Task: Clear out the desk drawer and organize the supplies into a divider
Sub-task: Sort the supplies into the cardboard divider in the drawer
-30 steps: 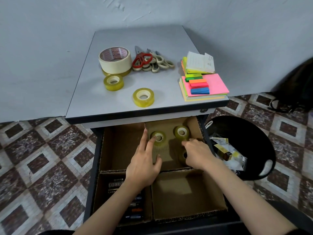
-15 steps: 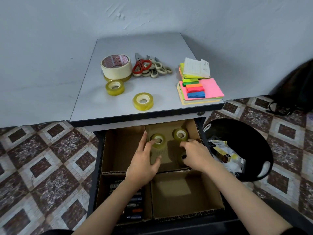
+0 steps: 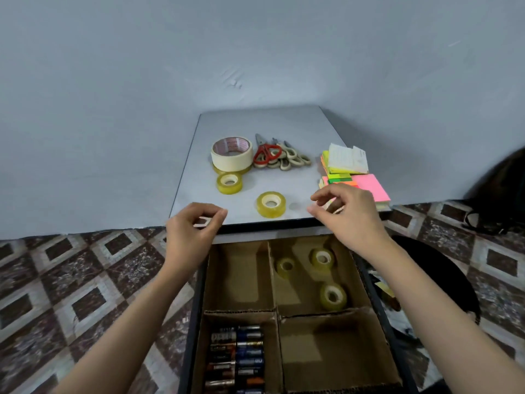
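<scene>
Though red lettering rings the masking tape (image 3: 231,161), none is legible.

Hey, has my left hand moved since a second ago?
Yes. The left hand has lifted out of the back right compartment of the divider, up to the front edge of the desk.
</scene>
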A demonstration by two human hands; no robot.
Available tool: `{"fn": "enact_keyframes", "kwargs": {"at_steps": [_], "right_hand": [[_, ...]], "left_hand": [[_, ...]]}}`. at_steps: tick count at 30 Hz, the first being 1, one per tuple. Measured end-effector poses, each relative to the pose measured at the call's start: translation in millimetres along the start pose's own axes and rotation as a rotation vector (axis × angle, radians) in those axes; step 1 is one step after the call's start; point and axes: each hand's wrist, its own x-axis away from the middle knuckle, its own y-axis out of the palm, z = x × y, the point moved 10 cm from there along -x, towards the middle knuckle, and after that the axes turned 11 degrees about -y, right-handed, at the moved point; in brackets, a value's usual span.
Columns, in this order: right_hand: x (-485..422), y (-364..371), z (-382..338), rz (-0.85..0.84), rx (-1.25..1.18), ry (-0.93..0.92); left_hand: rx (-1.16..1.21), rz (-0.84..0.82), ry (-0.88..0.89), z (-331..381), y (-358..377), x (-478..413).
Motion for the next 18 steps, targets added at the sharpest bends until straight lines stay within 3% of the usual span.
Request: {"fn": "enact_keyframes", "kwargs": {"at_steps": [6, 10, 18], "right_hand": [[-25.6, 66.1, -15.7, -0.259, 0.126, -0.011], [-31.5, 84.4, -7.5, -0.228, 0.141, 0.038], [-36.4, 91.0, 2.8, -0.185, 0.245, 0.075]], "left_hand": [[-0.116, -0.032, -0.058, -2.9, 16.6, -49.0], [-0.188, -0.081, -0.144, -20.1, 36.7, -66.0], [-0.198, -0.106, -0.13, -22.0, 52.3, -88.6]]}}
